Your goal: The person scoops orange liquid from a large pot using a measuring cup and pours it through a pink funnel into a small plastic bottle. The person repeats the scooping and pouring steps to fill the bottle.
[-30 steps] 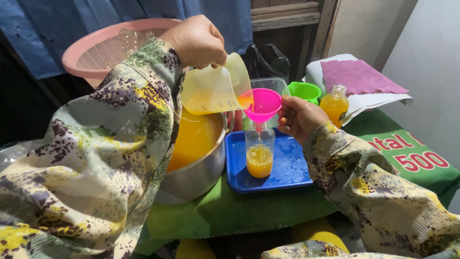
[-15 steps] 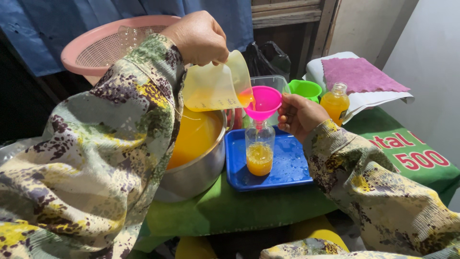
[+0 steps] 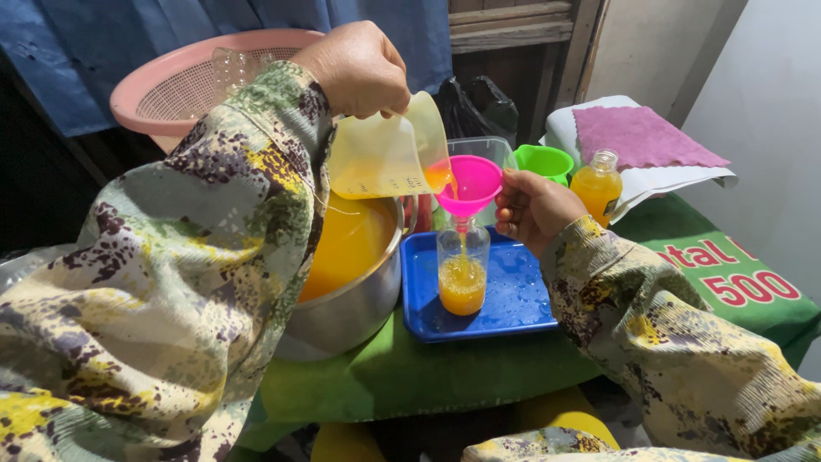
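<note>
The left hand point(image 3: 357, 68) is raised high, its fingers closed in a grip and the wrist bent downward, with the sleeved forearm crossing the view. The right hand point(image 3: 532, 208) is lower, the fingers curled in a hold, the arm bent.

Jug point(image 3: 385, 158) translucent plastic; funnel point(image 3: 472, 184) glossy pink plastic; pot point(image 3: 359, 308) brushed metal; tray point(image 3: 513, 299) glossy blue plastic; worktop point(image 3: 410, 376) green cloth.

A pink basket point(image 3: 184, 81), purple cloth point(image 3: 641, 137) and filled bottle point(image 3: 597, 184) stand behind.
</note>
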